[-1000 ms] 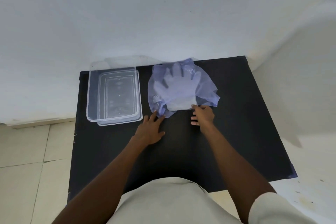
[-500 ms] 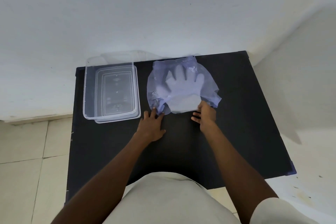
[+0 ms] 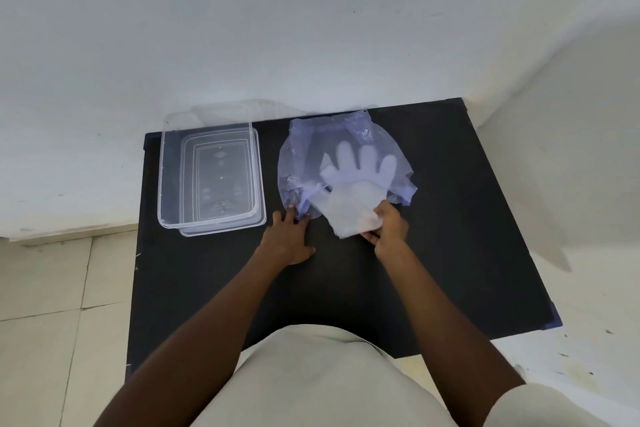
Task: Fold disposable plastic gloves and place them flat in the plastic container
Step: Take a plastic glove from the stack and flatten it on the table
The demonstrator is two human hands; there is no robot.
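Note:
A clear plastic glove (image 3: 349, 198) lies partly on a crumpled bluish plastic bag (image 3: 304, 156) at the back of the black table (image 3: 450, 236). Its fingers point away from me, and its cuff end hangs toward me off the bag. My right hand (image 3: 386, 227) grips the cuff at its near right corner. My left hand (image 3: 289, 236) lies flat on the table with spread fingers, its tips pressing the bag's near left edge. A clear rectangular container (image 3: 207, 177) stands open and empty to the left of the bag.
The container's lid seems to lie under it, sticking out at the front. The table's far edge meets a white wall. Tiled floor lies to the left and a pale surface to the right. Bare black tabletop spreads between my arms.
My right hand took hold of the glove's cuff and pulled it toward me, sliding the glove partly off the bag. My left hand stayed pressed on the bag's edge.

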